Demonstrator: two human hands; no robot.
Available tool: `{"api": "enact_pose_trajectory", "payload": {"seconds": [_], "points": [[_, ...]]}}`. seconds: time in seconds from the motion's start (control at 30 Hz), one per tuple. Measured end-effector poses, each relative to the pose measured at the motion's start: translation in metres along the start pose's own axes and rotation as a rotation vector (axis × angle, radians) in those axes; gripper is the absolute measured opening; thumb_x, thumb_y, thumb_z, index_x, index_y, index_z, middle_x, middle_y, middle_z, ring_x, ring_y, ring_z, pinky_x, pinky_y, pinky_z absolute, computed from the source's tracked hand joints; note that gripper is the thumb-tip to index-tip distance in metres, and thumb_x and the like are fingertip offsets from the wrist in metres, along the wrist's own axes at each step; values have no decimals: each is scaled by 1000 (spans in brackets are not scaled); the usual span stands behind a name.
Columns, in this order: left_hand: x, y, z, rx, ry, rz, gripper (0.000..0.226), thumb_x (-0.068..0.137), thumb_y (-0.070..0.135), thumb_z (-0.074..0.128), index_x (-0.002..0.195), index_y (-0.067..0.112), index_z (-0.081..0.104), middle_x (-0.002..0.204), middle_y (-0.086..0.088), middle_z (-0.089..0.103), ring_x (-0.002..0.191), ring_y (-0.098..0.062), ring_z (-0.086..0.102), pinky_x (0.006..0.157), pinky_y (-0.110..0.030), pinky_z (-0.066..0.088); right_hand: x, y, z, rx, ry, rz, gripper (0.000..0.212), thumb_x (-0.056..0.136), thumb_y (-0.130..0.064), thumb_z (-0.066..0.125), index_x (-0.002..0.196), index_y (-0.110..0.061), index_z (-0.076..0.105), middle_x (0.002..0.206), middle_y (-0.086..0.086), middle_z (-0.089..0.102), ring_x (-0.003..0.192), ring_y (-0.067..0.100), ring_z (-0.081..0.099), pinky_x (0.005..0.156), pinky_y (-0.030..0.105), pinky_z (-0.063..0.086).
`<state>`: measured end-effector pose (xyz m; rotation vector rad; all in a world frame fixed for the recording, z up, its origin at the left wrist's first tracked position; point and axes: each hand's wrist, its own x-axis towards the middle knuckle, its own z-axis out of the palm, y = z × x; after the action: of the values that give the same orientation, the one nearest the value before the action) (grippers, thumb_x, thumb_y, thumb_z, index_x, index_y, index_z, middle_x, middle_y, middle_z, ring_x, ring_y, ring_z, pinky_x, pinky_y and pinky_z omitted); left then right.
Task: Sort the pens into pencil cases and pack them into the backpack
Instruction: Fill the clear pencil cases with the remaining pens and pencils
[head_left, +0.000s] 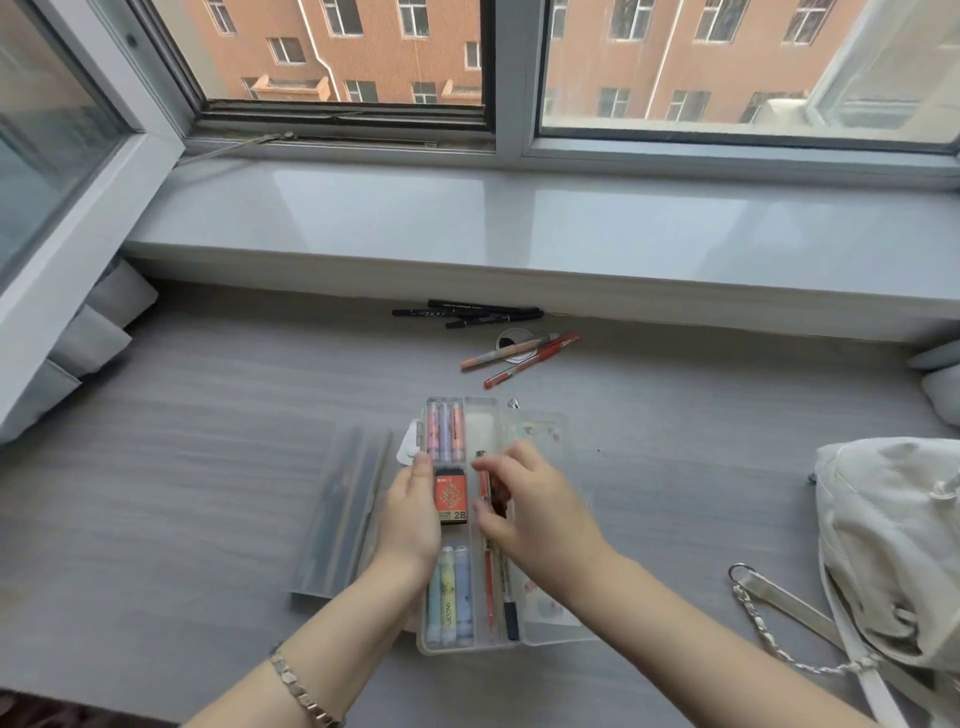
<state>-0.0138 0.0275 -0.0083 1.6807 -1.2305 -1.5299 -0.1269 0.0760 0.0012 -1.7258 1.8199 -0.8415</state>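
Observation:
A clear plastic pencil case (480, 415) lies open on the grey table, its lid folded out to the right. Pastel highlighters fill its left compartments around an orange 2B lead box (451, 500). My left hand (410, 512) grips the case's left edge. My right hand (530, 499) pinches a red pen (484, 480) over the case's right compartment, where another red pen and a black-tipped pen lie. Farther back lie three black markers (467, 313) and a peach pen with a red pen (519, 356). The beige backpack (893, 545) sits at the right.
A second, frosted grey pencil case (340, 512) lies shut just left of the open one. A white windowsill (519, 234) runs along the back above the table. The backpack's chain strap (769, 623) trails over the table at lower right. Grey cushions sit at both sides.

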Motion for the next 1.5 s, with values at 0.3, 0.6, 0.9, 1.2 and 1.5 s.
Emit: {"api": "enact_pose_trajectory", "payload": {"seconds": [0.3,0.6,0.9,1.2,1.5], "points": [[4,4,-11,17,23,-14,31,101,35,24,105,20,51,85,13,57,79,3,51,72,-20,39,27,67,-19,7,282,278,23,88,-17,54,108,-7,61,95,3,55,90,19,54,76,19,34],[13,-4,-22,64,64,-7,36,101,33,23,90,23,55,83,8,58,76,1,51,63,-15,37,50,96,14,-228,-122,554,30,87,-22,55,112,-7,54,115,14,59,106,31,55,83,35,45],[12,-4,-18,46,87,-39,33,101,34,22,91,22,52,81,10,54,75,2,48,67,-19,37,35,50,-34,176,261,572,24,82,-10,58,106,-7,62,72,-1,60,64,12,57,58,21,42],[-3,-5,14,52,42,-44,43,99,38,24,114,12,54,91,2,62,100,-20,58,98,-40,42,-18,-5,2,149,8,376,25,84,-17,63,110,-17,63,77,-6,61,67,6,57,70,20,52],[-13,-2,15,29,-44,-11,45,99,38,24,124,15,54,114,-2,64,111,-17,57,103,-38,42,-9,11,-6,-84,233,105,26,85,-18,58,109,-12,66,104,5,58,99,21,51,89,25,44]]}}
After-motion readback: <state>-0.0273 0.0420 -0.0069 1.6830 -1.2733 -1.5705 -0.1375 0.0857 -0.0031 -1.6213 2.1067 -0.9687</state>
